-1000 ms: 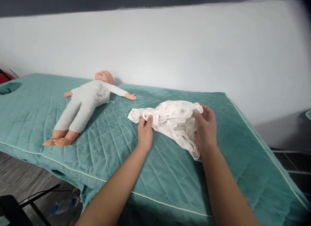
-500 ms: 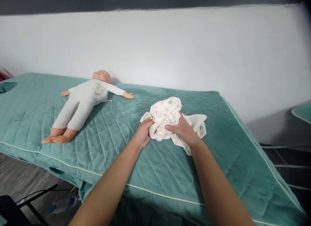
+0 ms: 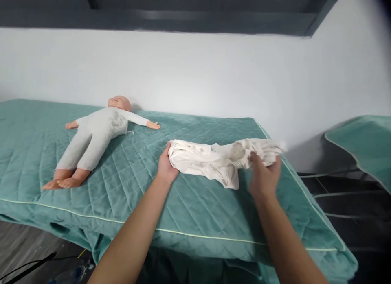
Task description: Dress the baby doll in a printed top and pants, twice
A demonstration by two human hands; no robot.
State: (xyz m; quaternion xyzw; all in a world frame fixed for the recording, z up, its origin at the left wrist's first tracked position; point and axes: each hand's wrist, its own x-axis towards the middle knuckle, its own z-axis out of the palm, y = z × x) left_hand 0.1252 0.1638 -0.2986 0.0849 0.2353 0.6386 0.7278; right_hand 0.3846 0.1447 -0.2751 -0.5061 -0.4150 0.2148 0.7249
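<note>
A white baby garment [image 3: 210, 160] with a faint print is stretched out sideways just above the teal quilted bed cover [image 3: 146, 194]. My left hand [image 3: 166, 166] grips its left end close to the cover. My right hand [image 3: 265, 176] holds its right end, which looks blurred by motion. A baby doll [image 3: 94, 135] in a pale grey suit lies on its back at the left, arms spread, head toward the wall, well apart from both hands.
The white wall [image 3: 198, 72] runs behind the bed under a dark window frame. A second teal-covered bed [image 3: 363, 143] stands at the right across a dark gap. The bed's front edge drops to a dark floor with a cable at the lower left.
The garment was bunched between both hands half a second ago; now my right hand has pulled its end out to the right, spreading it long. The camera has tilted up and right.
</note>
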